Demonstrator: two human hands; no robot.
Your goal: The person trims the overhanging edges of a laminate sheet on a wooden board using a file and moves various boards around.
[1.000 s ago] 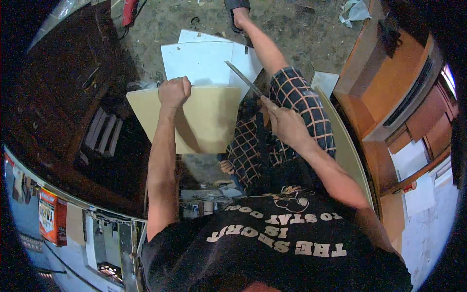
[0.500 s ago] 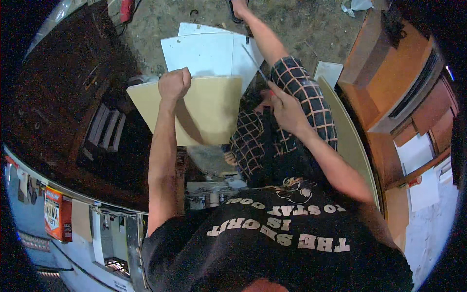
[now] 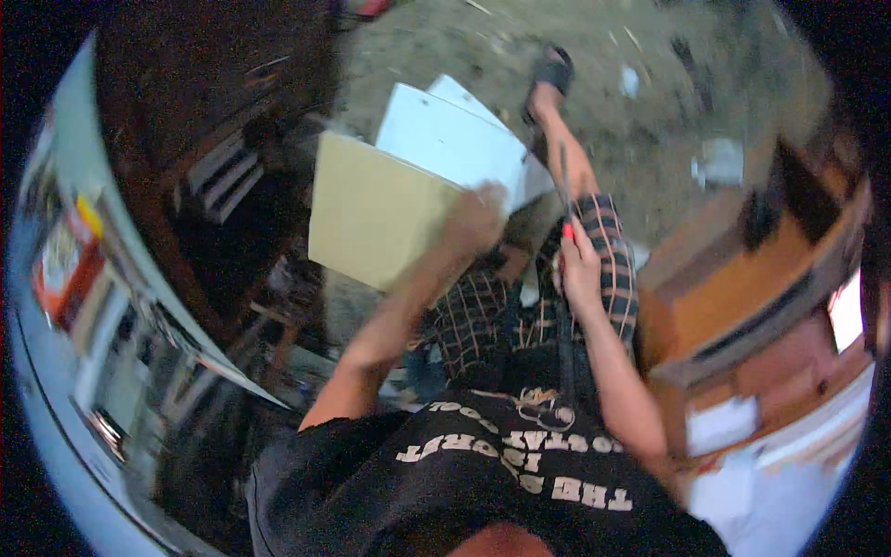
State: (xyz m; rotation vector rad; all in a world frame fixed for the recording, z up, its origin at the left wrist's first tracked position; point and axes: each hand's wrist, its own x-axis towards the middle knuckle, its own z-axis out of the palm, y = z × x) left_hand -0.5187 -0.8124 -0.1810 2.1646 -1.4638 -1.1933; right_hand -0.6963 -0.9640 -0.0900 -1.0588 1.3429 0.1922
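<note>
A beige rectangular panel (image 3: 376,209) leans at a slant in front of my legs. My left hand (image 3: 476,221) is at the panel's right upper corner, smeared by motion; whether its fingers grip the edge cannot be made out. Behind the panel lie white boards (image 3: 450,135), overlapping one another. My right hand (image 3: 580,269) is closed around a long thin tool (image 3: 564,190) with a red handle, its slim shaft pointing up and away beside my checked trouser leg. The tool's exact kind is unclear.
An orange-brown wooden cabinet piece (image 3: 742,297) lies to the right, with white sheets (image 3: 722,425) nearby. A dark wooden cabinet (image 3: 204,111) stands on the left. My sandalled foot (image 3: 548,84) rests on the dirty floor, where scraps (image 3: 719,162) lie scattered.
My left hand has moved along the panel's upper edge from its left part to its right corner. My view has turned, and the right hand still holds the tool, its shaft now steeper.
</note>
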